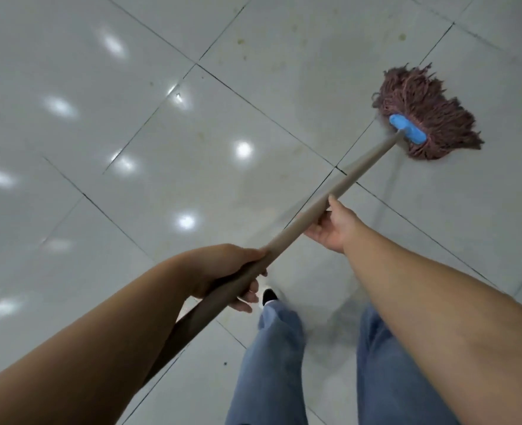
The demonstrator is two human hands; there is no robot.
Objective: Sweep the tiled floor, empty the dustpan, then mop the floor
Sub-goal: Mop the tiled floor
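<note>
A mop with a reddish-brown string head (422, 111) and a blue clamp (407, 128) lies spread on the white tiled floor (131, 87) at the upper right. Its long beige handle (361, 170) slants down to the lower left. My left hand (226, 271) grips the handle low down, fingers wrapped round it. Higher up the handle, my right hand (330, 228) holds it from beneath with the thumb along the shaft.
Glossy tiles with dark grout lines reflect ceiling lights on the left. Faint yellowish stains (241, 41) mark the tiles at the top centre. My legs in blue jeans (278, 348) and one dark shoe (269, 296) stand at the bottom.
</note>
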